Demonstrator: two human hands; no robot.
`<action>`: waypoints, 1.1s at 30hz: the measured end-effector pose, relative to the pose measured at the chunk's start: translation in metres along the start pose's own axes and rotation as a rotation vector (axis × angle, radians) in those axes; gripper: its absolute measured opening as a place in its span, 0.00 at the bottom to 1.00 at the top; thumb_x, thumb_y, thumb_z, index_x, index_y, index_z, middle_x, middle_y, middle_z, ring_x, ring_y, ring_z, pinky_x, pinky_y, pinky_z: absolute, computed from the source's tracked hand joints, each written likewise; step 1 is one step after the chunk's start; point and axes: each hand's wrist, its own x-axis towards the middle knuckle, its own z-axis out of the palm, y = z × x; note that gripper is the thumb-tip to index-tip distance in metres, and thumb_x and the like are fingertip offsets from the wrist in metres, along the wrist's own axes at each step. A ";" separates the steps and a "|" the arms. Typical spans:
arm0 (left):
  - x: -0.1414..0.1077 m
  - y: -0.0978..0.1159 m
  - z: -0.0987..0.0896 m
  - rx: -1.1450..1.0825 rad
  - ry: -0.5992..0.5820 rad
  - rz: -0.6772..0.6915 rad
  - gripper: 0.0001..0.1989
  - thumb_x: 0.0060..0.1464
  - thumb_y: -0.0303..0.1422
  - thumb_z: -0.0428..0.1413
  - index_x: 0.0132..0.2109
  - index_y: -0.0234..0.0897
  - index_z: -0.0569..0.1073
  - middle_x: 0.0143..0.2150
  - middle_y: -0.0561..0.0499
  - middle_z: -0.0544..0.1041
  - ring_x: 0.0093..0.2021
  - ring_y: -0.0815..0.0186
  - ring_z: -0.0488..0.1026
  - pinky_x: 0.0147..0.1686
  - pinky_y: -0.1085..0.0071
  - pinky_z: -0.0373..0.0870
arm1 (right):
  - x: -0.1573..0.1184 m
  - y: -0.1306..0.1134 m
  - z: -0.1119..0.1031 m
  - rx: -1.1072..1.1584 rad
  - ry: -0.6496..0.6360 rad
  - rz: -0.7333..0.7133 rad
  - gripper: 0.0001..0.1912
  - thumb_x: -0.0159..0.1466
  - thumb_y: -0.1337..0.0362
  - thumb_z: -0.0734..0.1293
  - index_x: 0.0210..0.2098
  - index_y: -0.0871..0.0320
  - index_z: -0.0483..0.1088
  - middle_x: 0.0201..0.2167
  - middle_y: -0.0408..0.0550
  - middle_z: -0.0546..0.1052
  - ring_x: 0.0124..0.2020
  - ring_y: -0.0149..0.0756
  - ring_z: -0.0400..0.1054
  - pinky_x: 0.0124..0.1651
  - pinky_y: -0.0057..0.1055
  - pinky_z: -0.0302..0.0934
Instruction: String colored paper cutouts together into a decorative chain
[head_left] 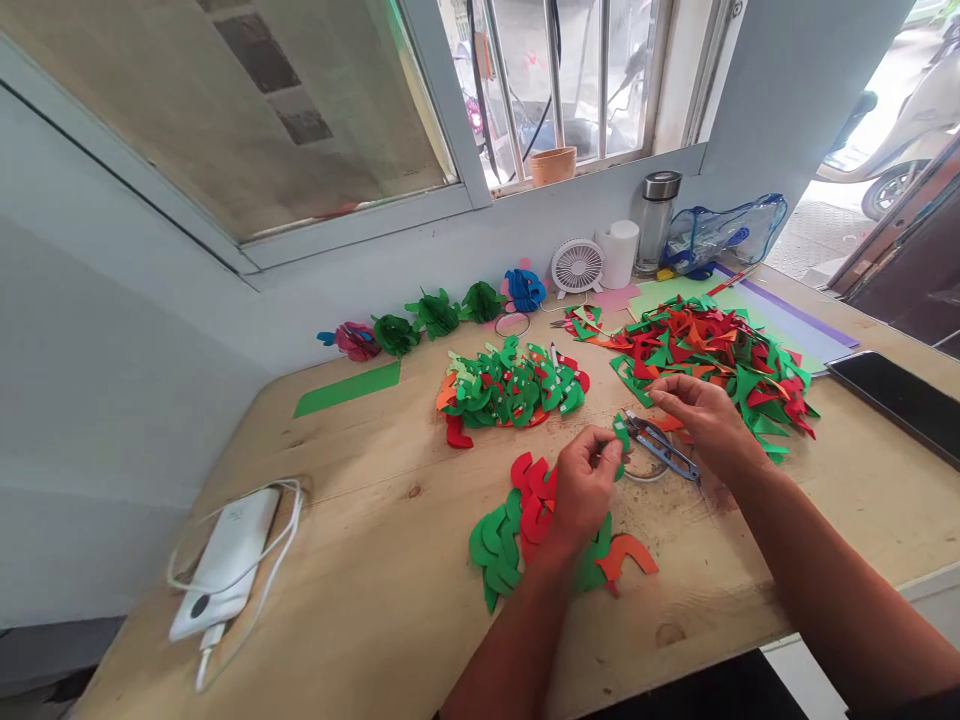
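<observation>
My left hand (589,480) is closed in a pinch on a green paper piece (621,432) that carries a small white patch. Raised to the right of it, my right hand (694,410) has thumb and fingertips together; what they hold, if anything, is too small to make out. Blue-handled thread snips (664,445) lie between the hands, beside a white ring (646,470) partly hidden. Under and around my left hand spread curved green, red and orange paper cutouts (499,545). Beyond it sits a heap of cutouts with white patches (517,385).
Green and red paper scraps (712,345) are piled at the right, by a black phone (904,405). Along the wall stand folded paper ornaments (435,313), a small fan (577,267) and a glass bottle (655,225). A cabled power bank (227,560) lies at left.
</observation>
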 end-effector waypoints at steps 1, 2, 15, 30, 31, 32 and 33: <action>0.002 0.001 -0.002 -0.123 0.042 -0.077 0.08 0.52 0.36 0.53 0.32 0.35 0.68 0.28 0.49 0.76 0.30 0.66 0.73 0.31 0.71 0.68 | 0.000 0.000 0.000 0.050 -0.014 0.005 0.15 0.49 0.52 0.71 0.28 0.57 0.70 0.26 0.44 0.72 0.27 0.31 0.63 0.29 0.28 0.58; 0.003 0.001 -0.003 -0.232 0.075 -0.141 0.09 0.50 0.37 0.54 0.32 0.34 0.69 0.27 0.49 0.76 0.28 0.66 0.73 0.29 0.72 0.68 | 0.000 0.002 0.001 0.091 -0.035 0.011 0.16 0.48 0.52 0.71 0.28 0.57 0.70 0.27 0.44 0.72 0.28 0.31 0.64 0.30 0.28 0.58; 0.006 0.000 -0.014 -0.455 0.260 -0.140 0.15 0.45 0.37 0.60 0.38 0.33 0.69 0.26 0.49 0.78 0.25 0.67 0.74 0.30 0.72 0.69 | -0.025 -0.015 0.033 0.225 -0.305 0.165 0.16 0.50 0.52 0.71 0.29 0.57 0.70 0.28 0.47 0.75 0.32 0.35 0.68 0.37 0.31 0.61; 0.007 -0.007 -0.013 -0.334 0.325 -0.126 0.15 0.44 0.40 0.60 0.34 0.33 0.70 0.24 0.53 0.74 0.24 0.73 0.69 0.23 0.78 0.63 | -0.030 -0.005 0.065 0.139 -0.199 0.038 0.15 0.51 0.51 0.69 0.24 0.58 0.69 0.22 0.42 0.69 0.24 0.29 0.61 0.27 0.27 0.57; 0.007 -0.007 -0.012 -0.342 0.321 -0.129 0.15 0.44 0.40 0.60 0.34 0.33 0.70 0.24 0.53 0.73 0.23 0.73 0.69 0.23 0.78 0.63 | -0.030 -0.003 0.065 0.154 -0.197 0.042 0.15 0.51 0.51 0.69 0.25 0.58 0.69 0.22 0.42 0.69 0.24 0.29 0.61 0.27 0.27 0.57; 0.006 -0.008 -0.012 -0.352 0.314 -0.132 0.15 0.44 0.40 0.60 0.34 0.33 0.70 0.24 0.53 0.73 0.23 0.73 0.68 0.23 0.78 0.63 | -0.030 -0.002 0.065 0.163 -0.196 0.045 0.15 0.51 0.51 0.69 0.25 0.58 0.69 0.22 0.42 0.70 0.24 0.29 0.61 0.27 0.27 0.57; 0.006 -0.008 -0.012 -0.361 0.308 -0.135 0.15 0.44 0.40 0.61 0.34 0.33 0.70 0.24 0.53 0.73 0.23 0.73 0.68 0.23 0.78 0.63 | -0.029 -0.001 0.064 0.166 -0.196 0.047 0.15 0.51 0.51 0.69 0.25 0.58 0.69 0.22 0.42 0.70 0.24 0.29 0.61 0.27 0.27 0.57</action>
